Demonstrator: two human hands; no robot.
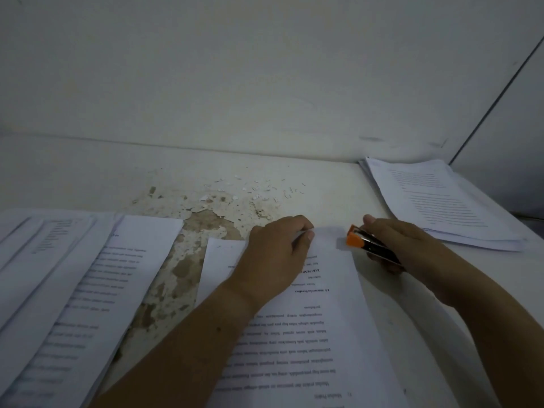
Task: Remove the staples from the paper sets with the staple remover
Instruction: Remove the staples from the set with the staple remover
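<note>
A pale painted wall (265, 69) fills the upper half, smooth and matte. Below it runs the white surface (338, 187), its coating flaked away in a rough brown patch (206, 225) near the middle.

On the left lie fanned printed sheets (88, 290), thin and overlapping, their text too blurred to read. At the far right sits a squared stack of pages (441, 201), likewise illegible.

The paper set (323, 334) being worked lies in the centre, upside down to the camera. A bold heading beginning "BAB I" shows beside the left hand (273, 254) (the rest is covered), and a subheading numbered "1.5" sits lower.

That hand rests on the set, its grip pinching the lifted far corner between thumb and curled fingers. The right hand (403, 240) has its grip wrapped around the staple remover (368, 244), a slim black and shiny metal body with an orange plastic tip. The tip sits at the set's far right corner; contact cannot be made out.

Bent loose staples (291, 191) and paper flecks lie scattered near the wall.
</note>
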